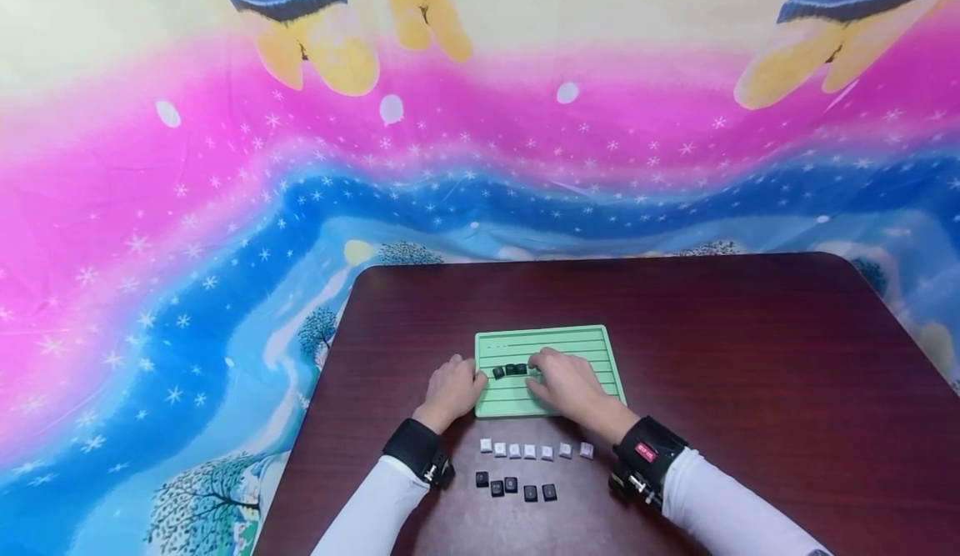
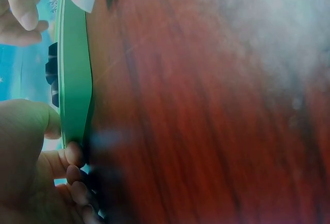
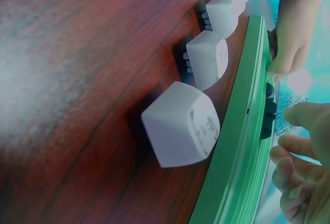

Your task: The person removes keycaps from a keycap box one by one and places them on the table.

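Observation:
A light green ridged tray [image 1: 525, 406] lies on the table, with three black keycaps [image 1: 511, 369] in a short row on it. My left hand [image 1: 452, 391] grips the tray's left edge; in the left wrist view its thumb [image 2: 50, 121] is at the rim and the fingers [image 2: 76, 154] lie at the side and below. My right hand [image 1: 572, 385] hovers over the tray just right of the black keycaps. In the right wrist view its thumb and fingers [image 3: 296, 144] are apart, with nothing seen between them.
On the dark wooden table [image 1: 735, 356], a row of several white keycaps [image 1: 530, 452] lies in front of the tray. Several more black keycaps [image 1: 511, 484] are scattered nearer to me. A patterned cloth [image 1: 480, 139] hangs behind the table's far edge.

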{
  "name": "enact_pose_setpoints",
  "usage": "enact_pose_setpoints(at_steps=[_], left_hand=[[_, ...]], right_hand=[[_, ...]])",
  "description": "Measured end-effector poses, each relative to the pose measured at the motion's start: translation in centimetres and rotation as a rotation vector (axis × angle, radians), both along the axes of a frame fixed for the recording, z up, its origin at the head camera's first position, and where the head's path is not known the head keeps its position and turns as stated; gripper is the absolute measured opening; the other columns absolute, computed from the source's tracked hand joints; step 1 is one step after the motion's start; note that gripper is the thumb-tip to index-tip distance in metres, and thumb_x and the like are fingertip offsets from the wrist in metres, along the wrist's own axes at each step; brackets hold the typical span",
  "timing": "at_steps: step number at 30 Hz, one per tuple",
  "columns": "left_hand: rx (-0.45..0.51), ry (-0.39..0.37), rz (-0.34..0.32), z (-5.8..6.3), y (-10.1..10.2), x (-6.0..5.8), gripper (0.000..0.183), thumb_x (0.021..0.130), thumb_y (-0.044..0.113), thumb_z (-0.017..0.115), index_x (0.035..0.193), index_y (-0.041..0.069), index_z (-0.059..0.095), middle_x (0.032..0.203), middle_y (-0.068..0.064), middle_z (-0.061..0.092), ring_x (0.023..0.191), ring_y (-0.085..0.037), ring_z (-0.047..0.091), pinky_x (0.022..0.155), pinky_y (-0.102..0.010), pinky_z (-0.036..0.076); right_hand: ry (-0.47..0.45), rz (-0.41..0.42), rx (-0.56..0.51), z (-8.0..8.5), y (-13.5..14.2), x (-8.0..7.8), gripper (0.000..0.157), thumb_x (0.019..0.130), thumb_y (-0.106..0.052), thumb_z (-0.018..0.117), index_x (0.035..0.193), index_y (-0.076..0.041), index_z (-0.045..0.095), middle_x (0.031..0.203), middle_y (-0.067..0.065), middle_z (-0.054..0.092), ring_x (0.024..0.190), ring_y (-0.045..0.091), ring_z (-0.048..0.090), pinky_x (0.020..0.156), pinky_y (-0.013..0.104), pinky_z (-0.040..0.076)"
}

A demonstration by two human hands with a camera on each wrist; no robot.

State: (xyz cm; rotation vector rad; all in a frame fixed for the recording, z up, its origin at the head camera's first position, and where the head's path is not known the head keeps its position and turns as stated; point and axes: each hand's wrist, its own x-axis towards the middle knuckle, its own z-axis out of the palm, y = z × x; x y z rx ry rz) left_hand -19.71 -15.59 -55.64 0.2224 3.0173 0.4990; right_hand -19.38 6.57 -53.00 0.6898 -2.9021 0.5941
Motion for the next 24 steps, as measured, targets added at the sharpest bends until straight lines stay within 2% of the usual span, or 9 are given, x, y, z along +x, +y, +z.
enact_pose_setpoints(at_steps=[6, 16, 24], left_hand=[[0.008, 0.003, -0.003, 0.1, 0.0, 0.1, 0.036, 0.099, 0.026, 0.049, 0.065, 0.015, 0.044, 0.070, -0.003, 0.042, 0.059, -0.018, 0.037, 0.055, -0.029, 0.029], [0.004, -0.001, 0.003, 0.1, 0.0, 0.2, 0.036, 0.098, 0.026, 0.049, 0.065, 0.015, 0.043, 0.070, -0.003, 0.043, 0.058, -0.018, 0.037, 0.054, -0.029, 0.029], [0.005, -0.017, 0.009, 0.3, 0.1, 0.2, 0.036, 0.099, 0.026, 0.049, 0.065, 0.014, 0.045, 0.071, -0.004, 0.044, 0.058, -0.020, 0.038, 0.054, -0.030, 0.030]], right_hand=[[-0.016, -0.023, 0.002, -0.2, -0.4, -0.7, 0.023, 0.084, -0.024, 0.074, 0.105, -0.013, 0.075, 0.094, 0.000, 0.071, 0.079, 0.017, 0.068, 0.060, 0.035, 0.053], [-0.057, -0.011, 0.016, -0.5, -1.0, -1.4, 0.027, 0.083, -0.021, 0.075, 0.109, -0.012, 0.074, 0.098, 0.002, 0.072, 0.085, 0.020, 0.070, 0.065, 0.039, 0.055], [-0.072, 0.007, 0.045, -0.7, -1.5, -1.7, 0.027, 0.084, -0.022, 0.077, 0.109, -0.012, 0.073, 0.098, 0.003, 0.072, 0.084, 0.020, 0.069, 0.064, 0.038, 0.055]])
